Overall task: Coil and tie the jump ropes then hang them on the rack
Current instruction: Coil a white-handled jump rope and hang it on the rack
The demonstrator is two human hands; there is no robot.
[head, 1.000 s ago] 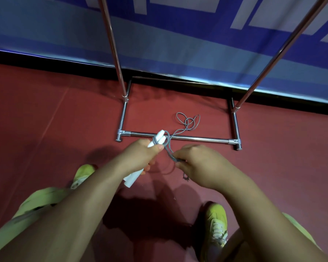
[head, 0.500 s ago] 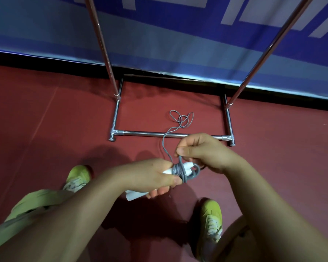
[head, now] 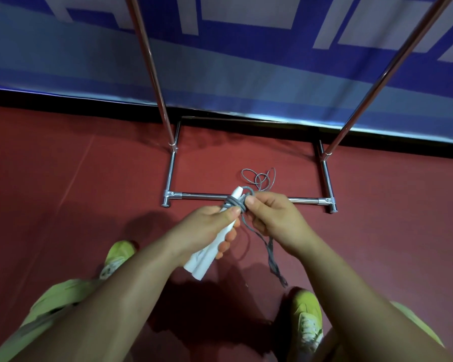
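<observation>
My left hand (head: 209, 228) grips the white jump rope handles (head: 207, 254), which point up and away from me. Several turns of grey rope (head: 234, 202) are wound round the upper end of the handles. My right hand (head: 275, 218) pinches the rope right beside those turns. A stretch of rope hangs down below my right hand (head: 271, 254), and loose loops of rope (head: 259, 176) lie on the floor inside the rack base. The metal rack (head: 202, 196) stands just ahead, its front bar behind my hands.
The rack's two uprights, left (head: 152, 69) and right (head: 377, 74), rise out of view. A blue and white banner wall (head: 246, 61) runs behind it. The floor is red (head: 63, 192). My yellow-green shoes (head: 118, 254) (head: 307, 314) stand either side below my hands.
Both hands have risen toward the rack's front bar. The handles now tilt upright, with more rope turns wound round them, and a rope length now hangs below my right hand.
</observation>
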